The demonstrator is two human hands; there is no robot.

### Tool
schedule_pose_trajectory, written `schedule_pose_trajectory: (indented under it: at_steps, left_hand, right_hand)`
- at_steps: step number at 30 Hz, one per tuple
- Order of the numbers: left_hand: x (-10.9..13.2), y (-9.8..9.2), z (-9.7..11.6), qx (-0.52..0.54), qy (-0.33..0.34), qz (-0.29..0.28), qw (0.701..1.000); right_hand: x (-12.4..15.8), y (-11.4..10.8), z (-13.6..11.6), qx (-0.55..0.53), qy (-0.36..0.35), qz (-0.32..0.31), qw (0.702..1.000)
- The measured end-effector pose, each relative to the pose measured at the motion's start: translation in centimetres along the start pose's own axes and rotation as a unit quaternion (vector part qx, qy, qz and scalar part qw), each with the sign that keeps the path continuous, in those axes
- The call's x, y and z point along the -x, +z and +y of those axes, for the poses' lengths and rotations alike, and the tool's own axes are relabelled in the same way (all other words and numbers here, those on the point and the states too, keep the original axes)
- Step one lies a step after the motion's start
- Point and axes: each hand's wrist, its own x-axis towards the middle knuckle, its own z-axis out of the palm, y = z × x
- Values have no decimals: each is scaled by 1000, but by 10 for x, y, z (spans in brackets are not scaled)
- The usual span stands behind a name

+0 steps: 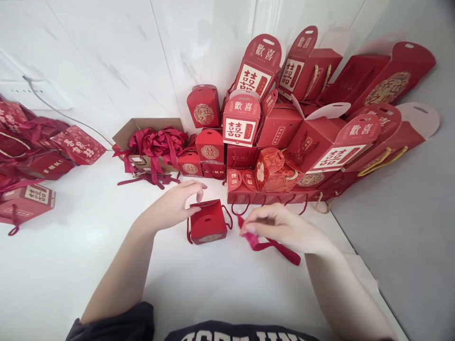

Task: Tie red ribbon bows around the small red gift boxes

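Observation:
A small red gift box point(208, 223) with thin cord handles stands on the white table point(71, 265) in front of me. My left hand point(176, 202) rests at the box's top left, fingers curled and touching its upper flap. My right hand point(280, 226) is just right of the box, fingers pinched on a red ribbon point(273, 246) that trails onto the table toward the right.
A heap of red gift boxes and bags point(305, 123) fills the far right corner against the wall. A cardboard box of red ribbons point(152, 142) sits behind. More red boxes point(31, 156) lie at the left. The table's right edge point(355, 251) drops to a grey floor.

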Motion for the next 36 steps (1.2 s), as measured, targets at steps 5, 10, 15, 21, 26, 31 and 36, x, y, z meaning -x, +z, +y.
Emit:
schedule_pose_trajectory:
  at_steps: [5, 10, 15, 21, 26, 31, 36]
  left_hand:
    - [3, 0, 6, -61, 46, -60, 995]
    - [4, 2, 2, -85, 57, -56, 993]
    - [6, -2, 3, -86, 57, -72, 992]
    - [3, -1, 5, -66, 61, -97, 991]
    - [0, 1, 8, -45, 86, -94, 991]
    - [-1, 3, 12, -31, 113, -90, 989]
    - [-5, 7, 16, -15, 120, -65, 991]
  right_hand:
    - [-29, 28, 23, -11, 62, -77, 995]
    - [-43, 46, 39, -108, 29, -71, 991]
    - [-49, 51, 47, -130, 24, -72, 989]
    - [-45, 44, 35, -110, 18, -48, 993]
    - [-47, 43, 34, -117, 22, -53, 991]
    - [-48, 42, 39, -130, 10, -37, 991]
    - [-47, 40, 38, -115, 5, -36, 993]
